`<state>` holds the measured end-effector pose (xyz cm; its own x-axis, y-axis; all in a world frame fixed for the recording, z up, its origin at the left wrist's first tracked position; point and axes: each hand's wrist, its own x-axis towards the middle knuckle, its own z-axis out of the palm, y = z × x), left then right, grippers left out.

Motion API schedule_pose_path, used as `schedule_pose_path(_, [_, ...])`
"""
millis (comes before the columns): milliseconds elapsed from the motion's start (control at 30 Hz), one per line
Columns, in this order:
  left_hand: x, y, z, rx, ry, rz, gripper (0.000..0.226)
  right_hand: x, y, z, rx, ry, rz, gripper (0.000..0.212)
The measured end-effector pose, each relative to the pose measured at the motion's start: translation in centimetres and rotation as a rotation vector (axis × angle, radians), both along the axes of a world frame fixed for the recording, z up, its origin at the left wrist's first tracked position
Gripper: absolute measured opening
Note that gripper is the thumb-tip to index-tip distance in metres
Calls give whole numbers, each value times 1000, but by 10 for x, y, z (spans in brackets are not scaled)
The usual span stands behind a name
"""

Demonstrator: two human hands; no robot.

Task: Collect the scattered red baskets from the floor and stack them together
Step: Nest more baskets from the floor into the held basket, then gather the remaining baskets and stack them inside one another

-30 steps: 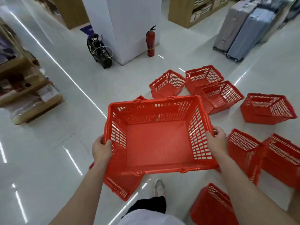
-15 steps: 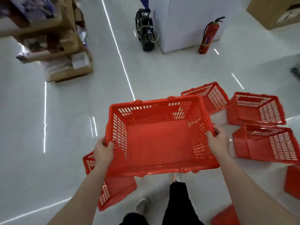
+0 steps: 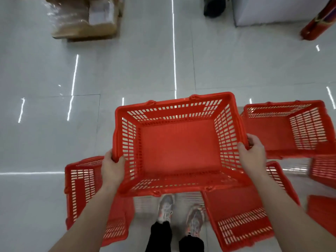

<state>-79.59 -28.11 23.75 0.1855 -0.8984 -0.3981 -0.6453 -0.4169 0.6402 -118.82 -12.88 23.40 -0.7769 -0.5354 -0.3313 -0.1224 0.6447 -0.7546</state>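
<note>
I hold an empty red basket (image 3: pixel 180 148) upright in front of me, above the floor. My left hand (image 3: pixel 112 168) grips its left rim and my right hand (image 3: pixel 254 155) grips its right rim. Under my left arm a second red basket (image 3: pixel 81 188) lies on the floor. A third red basket (image 3: pixel 240 220) lies at my right foot, partly hidden by the held one. A further red basket (image 3: pixel 291 128) stands on the floor to the right, and parts of more red baskets (image 3: pixel 323 171) show at the right edge.
Wrapped cardboard boxes (image 3: pixel 85 20) sit at the far left. A white pillar (image 3: pixel 276 10), a black machine (image 3: pixel 214 6) and a red fire extinguisher (image 3: pixel 316 24) stand at the far right. Glossy white floor tiles (image 3: pixel 54 135) stretch ahead and left. My shoes (image 3: pixel 180 213) are below the basket.
My view has turned left and tilted down. The baskets on the floor now lie closer around my feet. Both hands keep the same hold on the basket.
</note>
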Motion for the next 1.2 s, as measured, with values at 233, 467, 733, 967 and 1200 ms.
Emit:
schedule_pose_path(233, [0, -11, -92, 67, -10, 2, 40, 4, -11, -91, 58, -33, 17, 35])
schedule_pose_path(467, [5, -34, -154, 161, -112, -76, 16, 14, -12, -157, 237, -99, 32, 36])
schedule_pose_path(733, [22, -17, -148, 198, -155, -188, 59, 52, -13, -130, 529, 128, 207, 42])
schedule_pose_path(967, [86, 45, -70, 290, -111, -70, 61, 151, -36, -64, 568, 18, 562, 52])
schedule_pose_path(1200, [200, 130, -26, 298, -31, 323, 62, 282, -58, -37, 451, -40, 937, 49])
